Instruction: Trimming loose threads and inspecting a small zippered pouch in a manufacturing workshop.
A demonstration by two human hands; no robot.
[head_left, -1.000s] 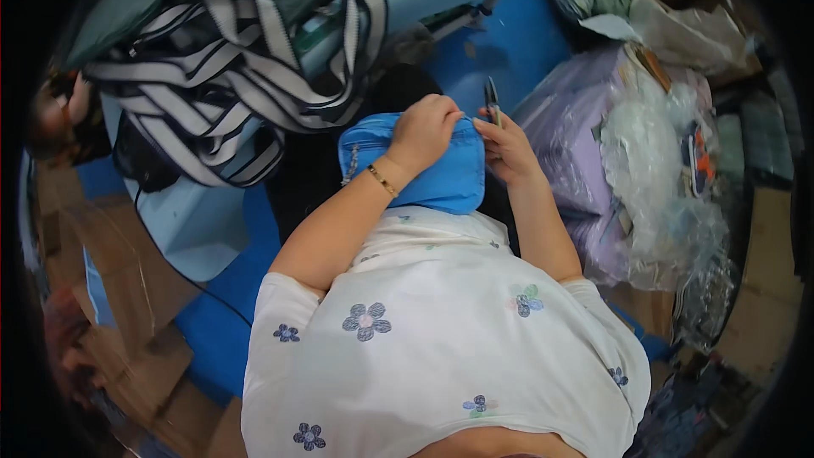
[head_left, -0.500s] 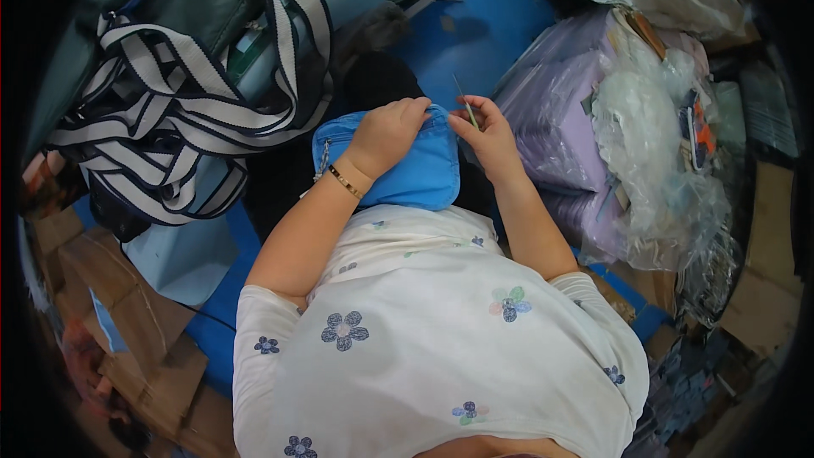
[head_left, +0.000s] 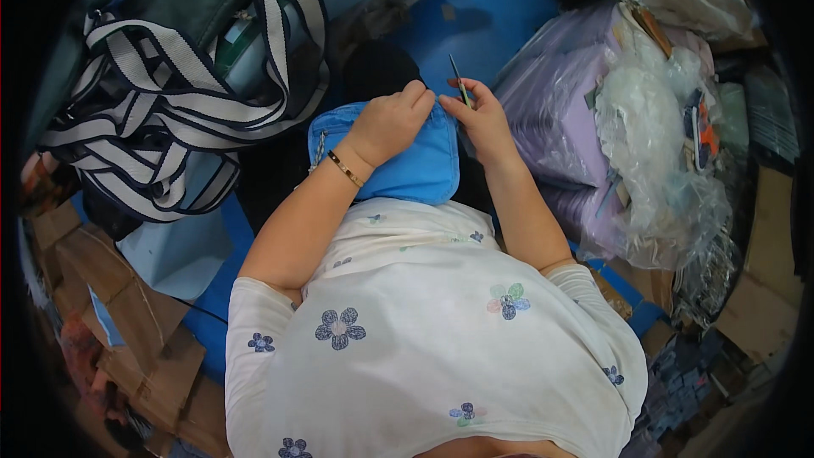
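A bright blue zippered pouch (head_left: 413, 171) lies across my lap, with a cord-like zipper pull hanging near its left side. My left hand (head_left: 390, 125) rests over its upper part, fingers bent and closed on the top edge. At the pouch's upper right corner is my right hand (head_left: 481, 123), holding a slim pointed tool (head_left: 459, 78) between the fingers, tip pointing up and away. Whether it is tweezers or another thin tool I cannot make out. The thumb of that hand is close to the pouch's edge; actual contact is unclear.
White-and-navy striped webbing straps (head_left: 178, 106) are heaped at the left over a light blue bin (head_left: 174, 259). To the right stands a plastic-wrapped lilac stack (head_left: 551, 93) beside crumpled clear plastic (head_left: 640, 144). Cardboard (head_left: 140, 314) lies at lower left on the blue floor (head_left: 449, 25).
My right hand has shifted slightly up and left, closer to the left fingers at the pouch's top edge. The thin tool now stands more upright. My left hand still grips the pouch.
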